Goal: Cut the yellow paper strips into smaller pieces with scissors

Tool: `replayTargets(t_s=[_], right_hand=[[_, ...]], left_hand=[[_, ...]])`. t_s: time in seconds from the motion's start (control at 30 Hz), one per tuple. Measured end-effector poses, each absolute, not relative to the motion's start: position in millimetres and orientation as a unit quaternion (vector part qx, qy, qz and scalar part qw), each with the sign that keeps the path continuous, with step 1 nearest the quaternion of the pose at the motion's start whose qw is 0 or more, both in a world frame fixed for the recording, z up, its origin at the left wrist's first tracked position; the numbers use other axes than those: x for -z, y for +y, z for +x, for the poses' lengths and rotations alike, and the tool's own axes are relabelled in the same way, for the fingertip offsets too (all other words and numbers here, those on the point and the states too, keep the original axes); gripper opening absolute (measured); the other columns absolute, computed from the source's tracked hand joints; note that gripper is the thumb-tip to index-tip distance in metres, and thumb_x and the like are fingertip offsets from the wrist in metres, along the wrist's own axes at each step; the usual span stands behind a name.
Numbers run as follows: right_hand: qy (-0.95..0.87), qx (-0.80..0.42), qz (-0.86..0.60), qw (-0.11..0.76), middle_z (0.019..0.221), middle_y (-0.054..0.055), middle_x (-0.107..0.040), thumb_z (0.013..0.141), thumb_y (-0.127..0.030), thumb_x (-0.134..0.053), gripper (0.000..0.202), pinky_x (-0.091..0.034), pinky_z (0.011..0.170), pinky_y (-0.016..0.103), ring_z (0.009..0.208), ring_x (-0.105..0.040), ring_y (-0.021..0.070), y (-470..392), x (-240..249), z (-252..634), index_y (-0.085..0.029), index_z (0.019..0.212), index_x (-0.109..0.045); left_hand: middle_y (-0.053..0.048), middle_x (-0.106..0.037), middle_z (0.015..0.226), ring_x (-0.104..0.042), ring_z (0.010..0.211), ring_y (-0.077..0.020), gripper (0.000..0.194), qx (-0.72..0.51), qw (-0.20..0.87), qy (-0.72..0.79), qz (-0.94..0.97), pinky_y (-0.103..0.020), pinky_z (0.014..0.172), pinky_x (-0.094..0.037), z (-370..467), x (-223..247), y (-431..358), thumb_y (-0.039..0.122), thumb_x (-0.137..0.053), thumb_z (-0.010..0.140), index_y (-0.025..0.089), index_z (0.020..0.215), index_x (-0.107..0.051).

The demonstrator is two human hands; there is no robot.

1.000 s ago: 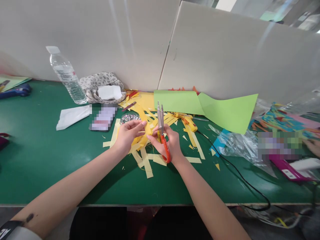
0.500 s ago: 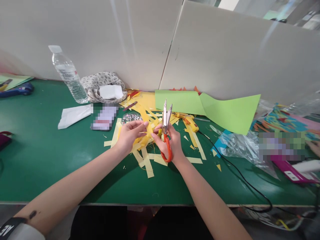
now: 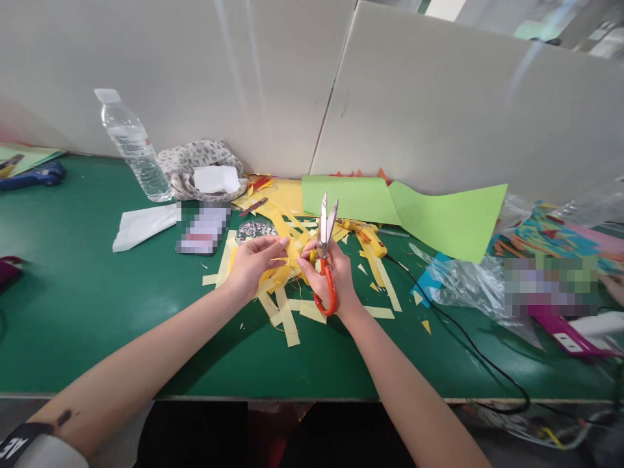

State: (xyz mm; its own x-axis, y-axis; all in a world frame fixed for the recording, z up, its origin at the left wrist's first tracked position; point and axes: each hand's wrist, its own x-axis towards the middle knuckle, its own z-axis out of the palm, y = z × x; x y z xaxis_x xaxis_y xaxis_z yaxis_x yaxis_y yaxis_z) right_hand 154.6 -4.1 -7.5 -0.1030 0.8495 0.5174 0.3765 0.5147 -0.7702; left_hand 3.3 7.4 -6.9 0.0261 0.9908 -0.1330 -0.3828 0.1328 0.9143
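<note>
My left hand [image 3: 253, 263] is closed, pinching a yellow paper strip [image 3: 292, 250] between thumb and fingers. In my right hand [image 3: 334, 279] are scissors [image 3: 327, 286] with orange handles, blades pointing up and slightly apart. The right thumb and fingertips also meet the yellow strip's edge. Under both hands lies a pile of pale yellow paper strips [image 3: 287, 318] and deeper yellow scraps. Just behind my left hand sits a clear round dish [image 3: 256, 229] of small shiny pieces. A yellow glue gun [image 3: 374, 242] lies right of the scissors, its cord running to the right.
Green paper sheets [image 3: 355, 200] lean against the wall. To the left stand a water bottle [image 3: 131, 149], a spotted cloth pouch [image 3: 195, 162], a tissue [image 3: 145, 225] and a phone [image 3: 205, 229]. A plastic bag [image 3: 480, 292] and a black cord [image 3: 468, 335] lie right. Another person's hand shows at the right edge.
The scissors and my right hand have shifted very slightly to the right, the blades tilting a little. My left hand stays nearly in place, still pinching the yellow strip.
</note>
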Motion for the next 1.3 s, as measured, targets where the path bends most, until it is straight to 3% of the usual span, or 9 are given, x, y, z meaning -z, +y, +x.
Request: replayTargets(t_s=[0.43,0.63,0.73,0.87,1.0,1.3], right_hand=[[-0.713,-0.213,-0.433,0.508,0.070,-0.003,-0.062,0.073,-0.019,-0.058,0.013,-0.050,0.066,0.028,0.066,-0.061,0.0126,-5.2,5.8,153.6,-0.023,0.084,-0.052],[-0.718,-0.169,-0.457,0.497,0.067,-0.003,-0.062,0.076,-0.027,-0.056,0.011,-0.049,0.063,0.027,0.061,-0.060,0.0119,-8.6,4.6,154.6,-0.023,0.085,-0.051],[-0.732,-0.072,-0.506,0.450,0.066,-0.001,-0.061,0.077,-0.037,-0.055,0.018,-0.045,0.058,0.026,0.059,-0.058,0.0131,-9.4,3.9,156.8,-0.021,0.086,-0.052],[-0.759,0.054,-0.541,0.359,0.082,0.007,-0.064,0.079,-0.048,-0.049,0.034,-0.043,0.058,0.028,0.075,-0.060,0.0194,-8.2,4.4,157.0,-0.018,0.095,-0.054],[-0.791,0.076,-0.532,0.293,0.096,0.011,-0.062,0.081,-0.053,-0.046,0.046,-0.045,0.067,0.032,0.089,-0.057,0.0242,-8.4,5.6,154.3,-0.016,0.107,-0.050],[-0.802,0.083,-0.534,0.256,0.091,0.011,-0.061,0.080,-0.061,-0.044,0.052,-0.043,0.066,0.031,0.087,-0.055,0.0245,-11.7,5.8,151.3,-0.017,0.107,-0.051]], left_hand=[[-0.001,-0.063,0.071,-0.059,0.065,-0.0084,0.025,-0.549,0.626,0.423,0.357,-0.021,0.063,-0.051,3.2,8.1,7.9,0.035,-0.076,0.063,0.014,0.076,-0.068],[-0.001,-0.063,0.072,-0.058,0.064,-0.0081,0.025,-0.559,0.620,0.419,0.356,-0.021,0.064,-0.050,2.9,8.5,8.2,0.034,-0.076,0.063,0.014,0.074,-0.067],[-0.002,-0.064,0.074,-0.059,0.066,-0.0090,0.024,-0.569,0.612,0.421,0.353,-0.022,0.064,-0.050,3.4,7.5,8.6,0.034,-0.076,0.063,0.014,0.073,-0.067],[-0.001,-0.064,0.072,-0.059,0.065,-0.0086,0.023,-0.590,0.597,0.416,0.350,-0.021,0.062,-0.050,4.3,6.5,8.2,0.034,-0.075,0.064,0.015,0.074,-0.066],[0.000,-0.062,0.070,-0.058,0.065,-0.0076,0.020,-0.614,0.581,0.399,0.355,-0.020,0.063,-0.051,3.7,8.0,7.9,0.033,-0.075,0.064,0.016,0.073,-0.067],[0.001,-0.063,0.071,-0.059,0.066,-0.0081,0.016,-0.603,0.599,0.375,0.370,-0.019,0.063,-0.051,5.7,9.0,4.4,0.029,-0.073,0.066,0.016,0.071,-0.065]])
